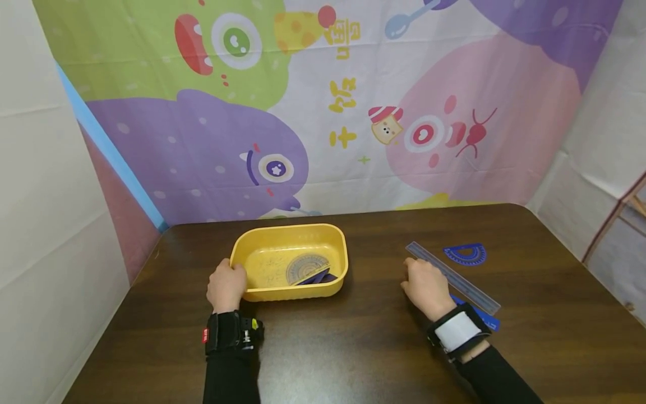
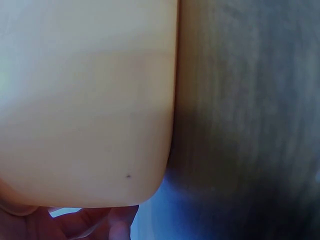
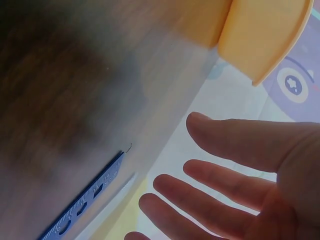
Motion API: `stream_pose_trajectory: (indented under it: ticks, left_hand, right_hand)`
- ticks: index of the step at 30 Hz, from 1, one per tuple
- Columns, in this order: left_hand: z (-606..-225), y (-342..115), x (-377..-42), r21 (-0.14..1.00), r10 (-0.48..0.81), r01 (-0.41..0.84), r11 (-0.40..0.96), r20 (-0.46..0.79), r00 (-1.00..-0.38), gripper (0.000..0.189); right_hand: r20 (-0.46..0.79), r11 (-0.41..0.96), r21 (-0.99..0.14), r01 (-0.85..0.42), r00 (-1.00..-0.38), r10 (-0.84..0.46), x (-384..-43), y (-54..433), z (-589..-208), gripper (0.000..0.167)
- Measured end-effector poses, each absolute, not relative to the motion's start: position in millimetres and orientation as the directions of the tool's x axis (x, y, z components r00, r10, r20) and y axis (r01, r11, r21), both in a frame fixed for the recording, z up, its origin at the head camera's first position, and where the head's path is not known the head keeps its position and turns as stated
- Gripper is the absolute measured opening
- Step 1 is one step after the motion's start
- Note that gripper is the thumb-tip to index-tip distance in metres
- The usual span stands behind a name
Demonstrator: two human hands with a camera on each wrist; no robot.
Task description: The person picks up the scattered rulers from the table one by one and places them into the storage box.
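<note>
A yellow plastic basin [image 1: 262,269] stands on the table, and my left hand [image 1: 226,287] grips its left rim. Inside it lie a clear protractor [image 1: 305,266] and dark blue flat pieces [image 1: 322,278], whose kind is partly hidden. Over on the right, my right hand [image 1: 429,287] hovers beside a clear ruler [image 1: 466,288] with nothing in it; in the right wrist view its fingers [image 3: 227,142] are extended. A blue ruler [image 3: 85,200] lies by the clear one, partly covered by the right wrist in the head view. Farther back is a blue protractor [image 1: 466,255].
The brown wooden table [image 1: 323,348] reaches back to a cartoon-printed cloth [image 1: 333,185]. White sheeting [image 1: 50,196] hangs at the left side, and more hangs at the right. Both wrists wear black straps.
</note>
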State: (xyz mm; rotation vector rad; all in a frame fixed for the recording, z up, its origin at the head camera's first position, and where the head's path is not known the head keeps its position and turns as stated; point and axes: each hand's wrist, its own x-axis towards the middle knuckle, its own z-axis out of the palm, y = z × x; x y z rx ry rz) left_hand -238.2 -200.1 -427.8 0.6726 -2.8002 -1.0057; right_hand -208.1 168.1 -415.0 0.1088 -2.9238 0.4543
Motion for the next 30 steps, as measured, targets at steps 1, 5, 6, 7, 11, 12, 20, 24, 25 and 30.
stream_pose_trajectory:
  ticks: [1, 5, 6, 7, 11, 12, 20, 24, 25, 30]
  left_hand:
    - [-428, -200, -238, 0.625, -0.435, -0.373, 0.686, -0.059, -0.899, 0.037]
    - [-427, -200, -238, 0.622, -0.436, -0.374, 0.688, -0.058, -0.898, 0.036]
    - [-427, -200, -238, 0.622, -0.437, -0.375, 0.688, -0.058, -0.898, 0.036]
    - [-427, -200, -237, 0.622, -0.436, -0.375, 0.688, -0.058, -0.898, 0.036]
    - [-427, -200, -236, 0.621, -0.431, -0.372, 0.69, -0.059, -0.9, 0.037]
    - [-427, -200, -236, 0.623, -0.43, -0.37, 0.689, -0.06, -0.901, 0.037]
    - [-427, -200, -236, 0.63, -0.422, -0.37, 0.683, -0.073, -0.904, 0.038]
    - [-428, -201, -237, 0.631, -0.42, -0.363, 0.686, -0.064, -0.905, 0.039]
    - [-428, -201, -237, 0.631, -0.42, -0.361, 0.687, -0.061, -0.905, 0.039]
    - [-427, -201, -237, 0.632, -0.425, -0.361, 0.686, -0.055, -0.904, 0.037]
  right_hand:
    - [0.186, 0.951, -0.294, -0.1, -0.981, -0.046, -208, 168, -415, 0.035]
    - [0.177, 0.952, -0.289, -0.103, -0.983, -0.052, -209, 170, -415, 0.032]
    - [0.175, 0.952, -0.287, -0.104, -0.983, -0.055, -209, 170, -416, 0.03]
    - [0.174, 0.952, -0.286, -0.107, -0.983, -0.058, -209, 171, -416, 0.028]
    - [0.167, 0.952, -0.286, -0.113, -0.984, -0.066, -210, 173, -418, 0.023]
    - [0.165, 0.952, -0.286, -0.112, -0.984, -0.066, -209, 173, -419, 0.023]
    - [0.146, 0.954, -0.281, -0.104, -0.987, -0.065, -207, 178, -417, 0.039]
    - [0.141, 0.956, -0.277, -0.097, -0.988, -0.06, -208, 180, -418, 0.04]
    - [0.138, 0.956, -0.277, -0.095, -0.989, -0.058, -208, 181, -419, 0.041]
    - [0.135, 0.958, -0.272, -0.092, -0.989, -0.057, -209, 182, -419, 0.041]
